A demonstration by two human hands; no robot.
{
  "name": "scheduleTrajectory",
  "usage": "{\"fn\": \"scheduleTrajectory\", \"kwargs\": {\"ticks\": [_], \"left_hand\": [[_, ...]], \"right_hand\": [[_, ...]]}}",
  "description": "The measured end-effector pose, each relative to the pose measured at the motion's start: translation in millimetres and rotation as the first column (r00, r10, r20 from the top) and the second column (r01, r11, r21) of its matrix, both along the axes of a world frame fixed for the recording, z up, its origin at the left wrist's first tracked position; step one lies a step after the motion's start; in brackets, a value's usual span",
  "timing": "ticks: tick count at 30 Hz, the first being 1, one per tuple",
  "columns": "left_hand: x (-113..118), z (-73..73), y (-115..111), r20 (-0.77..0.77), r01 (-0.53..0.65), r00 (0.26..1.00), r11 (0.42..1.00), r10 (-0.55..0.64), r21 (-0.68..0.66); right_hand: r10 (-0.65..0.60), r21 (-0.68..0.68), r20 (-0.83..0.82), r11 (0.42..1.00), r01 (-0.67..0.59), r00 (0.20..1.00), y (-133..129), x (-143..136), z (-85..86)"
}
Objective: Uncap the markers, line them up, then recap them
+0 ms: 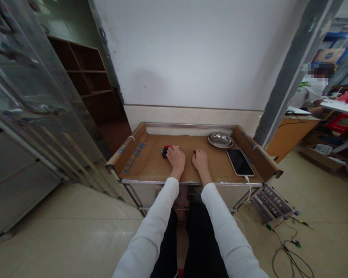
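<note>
A small bundle of black and red batteries [164, 151] lies on the cardboard-lined top of a cart [150, 166], left of its middle. My left hand [176, 158] reaches over the right side of the batteries, fingers bent down against them and partly hiding them. To its right, my right hand [201, 160] rests on the cardboard with its fingers curled in; nothing shows in it. A round metal dish [220, 140] stands at the back right. In front of the dish lies a phone [240, 162] with a dark screen and a white cable plugged in.
Raised cardboard-covered sides flank the cart top, with a white wall [197, 58] behind it. A metal door [31, 96] with a handle stands at left. On the floor at right are an electrical box [274, 204] and loose cables [290, 253]. Another person [314, 90] sits farther back.
</note>
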State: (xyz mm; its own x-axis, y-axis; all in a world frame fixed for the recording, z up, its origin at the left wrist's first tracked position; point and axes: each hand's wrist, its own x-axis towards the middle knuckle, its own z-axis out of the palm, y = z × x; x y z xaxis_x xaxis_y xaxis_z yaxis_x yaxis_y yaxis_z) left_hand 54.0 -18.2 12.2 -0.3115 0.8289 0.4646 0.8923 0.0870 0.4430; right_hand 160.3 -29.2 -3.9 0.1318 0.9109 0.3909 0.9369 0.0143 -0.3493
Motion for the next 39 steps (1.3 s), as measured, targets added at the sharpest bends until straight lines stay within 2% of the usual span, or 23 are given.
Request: {"fn": "scheduleTrajectory", "kwargs": {"ticks": [4, 7, 11, 14, 19, 23, 26, 29, 33, 39], "left_hand": [[1.6, -3.6, 1.7, -0.038, 0.070, 0.997, 0.997, -0.070, -0.019], [2.4, -3.7, 2.8, -0.035, 0.215, 0.976, 0.977, -0.215, -0.016], [3.2, -4.5, 7.8, 0.043, 0.435, 0.897, 0.897, -0.439, 0.080], [2.7, -5.8, 12.4, 0.110, 0.509, 0.840, 0.842, -0.532, 0.179], [-1.6, -3.1, 11.7, 0.229, 0.454, 0.828, 0.852, -0.511, 0.261], [-5.4, 1.0, 7.7, 0.289, 0.364, 0.854, 0.894, -0.433, 0.261], [-7.4, 0.9, 8.0, 0.324, 0.271, 0.881, 0.928, -0.346, 0.255], [-8.3, -1.9, 10.9, 0.346, 0.228, 0.887, 0.941, -0.306, 0.249], [-7.5, -4.9, 14.1, 0.352, 0.295, 0.866, 0.931, -0.355, 0.215], [-5.7, -0.7, 11.9, 0.237, 0.495, 0.806, 0.837, -0.543, 0.232]], "right_hand": [[0.001, 0.011, -0.007, 1.000, -0.001, 1.000, 0.0, -0.1, -0.4], [0.001, 0.002, -0.004, 1.000, -0.001, 1.000, -0.5, -0.9, 1.4], [-0.008, -0.026, -0.001, 1.000, 0.008, 1.000, -1.0, -2.1, 5.0], [0.065, -0.038, 0.000, 0.997, -0.065, 0.998, -0.6, -1.9, 6.6], [0.206, -0.057, 0.014, 0.977, -0.205, 0.978, -0.9, -1.7, 6.4], [0.255, -0.030, 0.026, 0.967, -0.254, 0.967, -2.5, -2.8, 5.4], [0.235, -0.001, 0.029, 0.972, -0.235, 0.972, -2.0, -2.2, 5.0], [0.165, 0.045, -0.015, 0.985, -0.164, 0.986, 0.2, 0.5, 4.2], [0.094, 0.094, -0.085, 0.992, -0.086, 0.992, 2.7, 4.0, 1.8], [0.066, 0.090, -0.127, 0.994, -0.055, 0.990, 4.5, 5.1, -0.6]]}}
